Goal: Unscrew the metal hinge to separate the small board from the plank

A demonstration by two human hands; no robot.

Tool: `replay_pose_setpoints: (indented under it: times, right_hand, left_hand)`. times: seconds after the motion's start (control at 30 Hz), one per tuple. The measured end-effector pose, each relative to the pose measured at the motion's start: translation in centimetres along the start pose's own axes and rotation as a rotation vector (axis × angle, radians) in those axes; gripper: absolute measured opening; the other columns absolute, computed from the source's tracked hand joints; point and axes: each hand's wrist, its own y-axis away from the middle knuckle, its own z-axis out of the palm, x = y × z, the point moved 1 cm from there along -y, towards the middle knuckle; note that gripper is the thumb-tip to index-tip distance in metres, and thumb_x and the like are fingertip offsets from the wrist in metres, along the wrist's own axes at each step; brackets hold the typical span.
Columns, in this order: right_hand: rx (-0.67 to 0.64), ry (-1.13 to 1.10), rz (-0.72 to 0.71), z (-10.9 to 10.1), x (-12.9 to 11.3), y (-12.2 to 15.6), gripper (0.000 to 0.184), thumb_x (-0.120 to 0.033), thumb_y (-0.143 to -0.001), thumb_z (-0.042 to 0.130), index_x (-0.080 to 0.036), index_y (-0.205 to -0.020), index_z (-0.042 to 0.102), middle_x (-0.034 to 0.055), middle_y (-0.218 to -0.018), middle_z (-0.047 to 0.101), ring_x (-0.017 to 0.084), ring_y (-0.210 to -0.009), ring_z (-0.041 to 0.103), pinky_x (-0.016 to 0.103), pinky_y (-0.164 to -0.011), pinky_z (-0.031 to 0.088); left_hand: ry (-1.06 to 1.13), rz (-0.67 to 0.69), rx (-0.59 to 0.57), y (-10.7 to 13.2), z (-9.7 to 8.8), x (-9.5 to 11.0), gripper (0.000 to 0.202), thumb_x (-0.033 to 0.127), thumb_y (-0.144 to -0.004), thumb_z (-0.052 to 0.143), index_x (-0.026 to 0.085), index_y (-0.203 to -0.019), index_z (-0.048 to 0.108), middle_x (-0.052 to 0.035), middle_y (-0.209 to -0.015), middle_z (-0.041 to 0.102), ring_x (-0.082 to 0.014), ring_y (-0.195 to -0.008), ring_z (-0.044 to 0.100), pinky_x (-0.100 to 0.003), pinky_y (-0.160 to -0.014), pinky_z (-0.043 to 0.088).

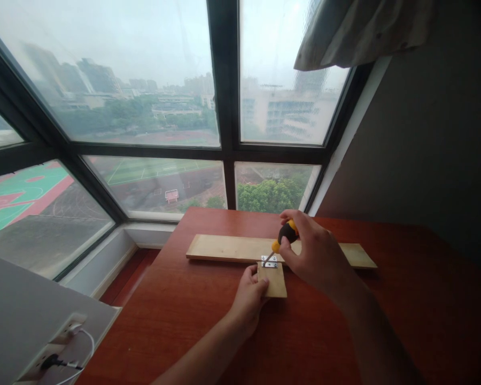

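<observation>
My right hand (310, 248) is closed around a yellow and black screwdriver (287, 233), which slants down to the left. Its tip meets a small silver metal hinge (269, 261) with several screw holes. That hinge spans the joint between a long pale wooden board (228, 247) and a short wooden piece (276, 283). The short piece's left edge is gripped by my left hand (251, 294), thumb on top and fingers at the side. Part of the long board is hidden behind my right hand. Whether a screw sits under the tip is too small to tell.
Both boards lie on a reddish-brown wooden table (176, 326). Windows with dark frames (226, 152) rise behind it, and a curtain (356, 35) hangs at the upper right. At the lower left, a wall socket (44, 361) holds plugs and cables.
</observation>
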Motion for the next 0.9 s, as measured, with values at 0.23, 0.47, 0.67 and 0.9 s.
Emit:
replay_pose_setpoints:
  times: [0.23,0.47,0.67,0.9]
  right_hand:
    - [-0.013,0.075,0.044,-0.05,0.25,-0.11,0.028,-0.038,-0.089,0.051,-0.022,-0.111,0.054,0.0042,-0.098,0.067,0.022,-0.077,0.064,0.033,-0.065,0.045]
    - [-0.028,0.030,0.017,-0.20,0.10,0.04,0.032,-0.022,-0.083,0.052,-0.022,-0.114,0.051,0.0046,-0.109,0.065,0.021,-0.090,0.063,0.032,-0.073,0.047]
    - [0.003,0.121,0.039,0.02,0.12,-0.04,0.027,-0.037,-0.088,0.051,-0.024,-0.112,0.052,0.0027,-0.105,0.066,0.021,-0.078,0.063,0.034,-0.066,0.046]
    - [-0.020,0.046,0.010,-0.23,-0.06,0.07,0.032,-0.022,-0.082,0.053,-0.023,-0.114,0.051,0.0034,-0.109,0.065,0.021,-0.091,0.063,0.033,-0.074,0.047]
  left_hand:
    - [-0.011,-0.001,-0.005,-0.26,-0.23,-0.18,0.041,0.012,-0.070,0.065,0.016,-0.107,0.050,-0.0104,-0.096,0.068,-0.0201,-0.078,0.065,-0.031,-0.069,0.052]
    - [-0.018,0.016,-0.016,-0.24,-0.26,-0.19,0.041,0.012,-0.070,0.065,0.016,-0.107,0.050,-0.0097,-0.095,0.067,-0.0207,-0.080,0.065,-0.030,-0.069,0.052]
    - [-0.026,0.033,-0.024,-0.20,-0.27,-0.22,0.039,0.013,-0.072,0.064,0.015,-0.108,0.050,-0.0102,-0.098,0.067,-0.0200,-0.081,0.065,-0.030,-0.069,0.053]
    - [-0.019,0.025,-0.022,-0.21,-0.25,-0.24,0.037,0.012,-0.072,0.065,0.015,-0.106,0.051,-0.0103,-0.099,0.067,-0.0199,-0.081,0.065,-0.029,-0.069,0.053]
